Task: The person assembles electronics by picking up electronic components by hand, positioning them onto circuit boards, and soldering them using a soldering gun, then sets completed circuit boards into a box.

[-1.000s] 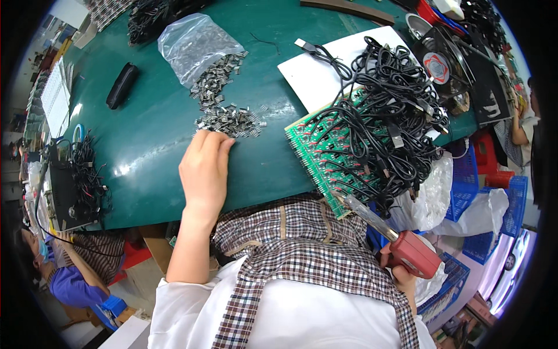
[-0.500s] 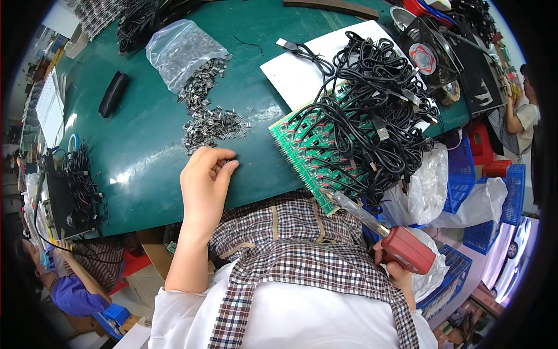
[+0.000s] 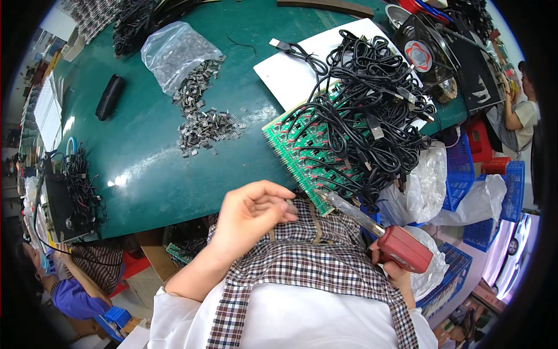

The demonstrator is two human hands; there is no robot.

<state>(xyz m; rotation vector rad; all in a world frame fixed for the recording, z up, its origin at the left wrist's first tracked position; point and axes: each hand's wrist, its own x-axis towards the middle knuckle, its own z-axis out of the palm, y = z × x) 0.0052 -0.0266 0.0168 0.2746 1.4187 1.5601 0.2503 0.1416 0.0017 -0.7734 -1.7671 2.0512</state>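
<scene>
We have a bag (image 3: 174,55) on our table (image 3: 151,186), with small parts (image 3: 206,131) lying before it. To the right of them, cables (image 3: 334,119) lie across a circuit board (image 3: 289,142).

The place can be recognised as an electronics assembly workshop. The broad green tabletop (image 3: 139,154) is crowded with work material: a panel of green circuit boards (image 3: 286,148) is partly covered by a heap of black cables (image 3: 381,107), and small metal parts (image 3: 206,131) are spread from a clear plastic bag (image 3: 174,49). A red-handled soldering tool (image 3: 408,250) is held in the right hand (image 3: 397,276). Blue plastic crates (image 3: 514,189) are placed near the tabletop's right end. A checked apron (image 3: 325,264) is worn, and two other people, a person in purple (image 3: 78,294) and a person in a pale top (image 3: 527,114), can be seen at opposite edges.
</scene>
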